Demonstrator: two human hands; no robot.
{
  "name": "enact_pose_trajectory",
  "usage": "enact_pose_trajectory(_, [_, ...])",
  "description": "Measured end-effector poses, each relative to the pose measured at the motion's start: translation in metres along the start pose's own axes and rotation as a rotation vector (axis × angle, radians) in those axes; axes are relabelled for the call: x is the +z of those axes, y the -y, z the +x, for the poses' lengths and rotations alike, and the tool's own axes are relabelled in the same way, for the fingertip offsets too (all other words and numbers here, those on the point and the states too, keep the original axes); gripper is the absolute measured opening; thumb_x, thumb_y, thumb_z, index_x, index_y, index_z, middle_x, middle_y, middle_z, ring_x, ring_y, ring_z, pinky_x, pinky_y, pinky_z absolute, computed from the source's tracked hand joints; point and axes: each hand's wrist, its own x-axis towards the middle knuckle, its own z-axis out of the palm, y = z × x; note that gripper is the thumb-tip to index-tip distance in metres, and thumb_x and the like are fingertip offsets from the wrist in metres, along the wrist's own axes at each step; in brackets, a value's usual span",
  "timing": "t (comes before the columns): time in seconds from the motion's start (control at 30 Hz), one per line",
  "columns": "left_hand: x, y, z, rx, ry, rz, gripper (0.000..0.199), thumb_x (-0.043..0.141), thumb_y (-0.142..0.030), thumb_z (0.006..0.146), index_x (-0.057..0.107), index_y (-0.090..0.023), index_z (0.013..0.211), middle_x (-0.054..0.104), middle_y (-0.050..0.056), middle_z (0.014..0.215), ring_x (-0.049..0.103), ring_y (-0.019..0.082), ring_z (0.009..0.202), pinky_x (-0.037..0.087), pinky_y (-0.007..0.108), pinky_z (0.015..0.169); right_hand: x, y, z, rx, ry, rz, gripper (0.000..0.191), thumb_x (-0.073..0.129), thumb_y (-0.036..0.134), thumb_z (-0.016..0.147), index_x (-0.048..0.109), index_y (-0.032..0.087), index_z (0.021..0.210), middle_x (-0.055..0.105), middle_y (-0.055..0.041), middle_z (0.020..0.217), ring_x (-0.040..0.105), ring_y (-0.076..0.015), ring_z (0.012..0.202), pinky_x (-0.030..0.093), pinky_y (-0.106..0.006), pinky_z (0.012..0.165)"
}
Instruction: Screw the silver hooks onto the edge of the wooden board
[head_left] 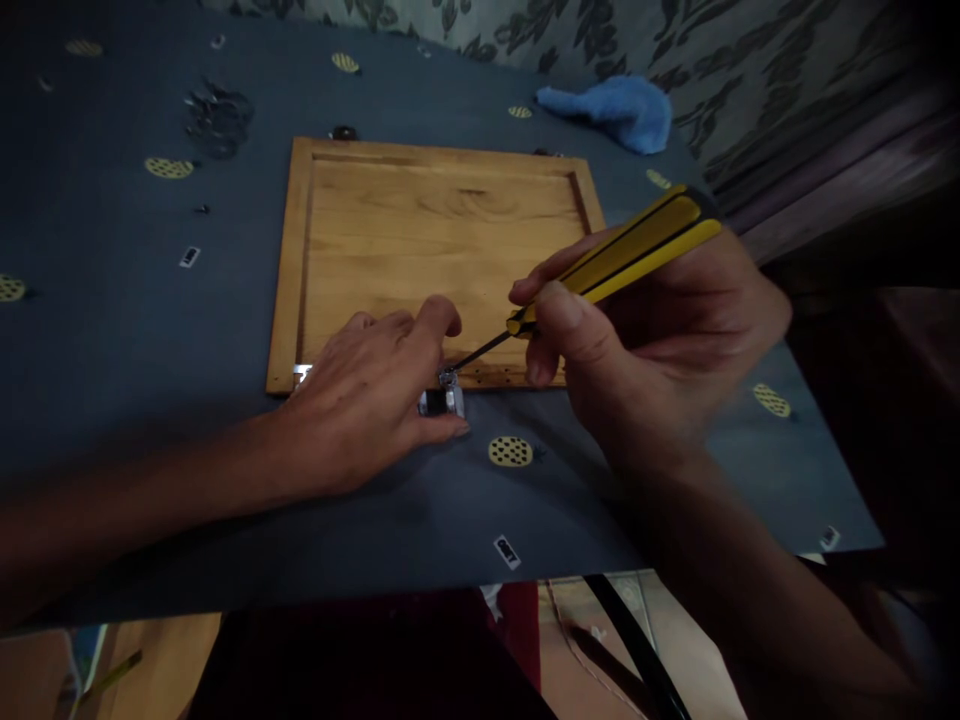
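A shallow framed wooden panel (420, 235) lies flat on the table. My right hand (645, 330) grips a screwdriver (626, 255) by its yellow and black handle. Its thin shaft slants down to the left, and the tip meets a small metal fitting (444, 400) on the panel's near edge; whether this is a hinge or a latch I cannot tell. Over that edge rests my left hand (375, 385), thumb against the fitting's near side and bent fingers above the wood. Partly hidden beside the left wrist is another shiny metal piece (301, 373).
A blue cloth (619, 110) lies at the back right. Several small dark metal parts (217, 118) are heaped at the back left, with a single screw (202, 209) nearer. Small dark pieces (343, 132) sit along the panel's far edge. The patterned tablecloth (225, 560) ends close to my body.
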Motion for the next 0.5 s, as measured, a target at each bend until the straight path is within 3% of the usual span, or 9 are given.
enact_pose_trajectory(0.17, [0.000,0.000,-0.001,0.002,-0.002,0.001,0.060,0.083,-0.038,0.075,0.045,-0.020,0.117,0.067,0.002,0.098,0.064,0.026,0.089,0.044,0.038,0.078,-0.001,0.004,-0.001,0.028,0.007,-0.031,0.011,0.078,0.018,0.082,0.071,0.023,0.089,0.069,0.0032,0.080,0.056,-0.0067,0.045,0.046,-0.023,0.039])
enact_pose_trajectory(0.5, [0.002,0.002,-0.002,0.065,-0.047,0.044,0.055,0.080,-0.038,0.078,0.044,-0.020,0.116,0.066,0.005,0.101,0.063,0.026,0.089,0.042,0.036,0.076,-0.008,0.018,-0.001,0.072,0.161,-0.194,0.022,0.081,0.021,0.079,0.075,0.028,0.099,0.074,0.0014,0.092,0.067,-0.0123,0.061,0.062,-0.025,0.052])
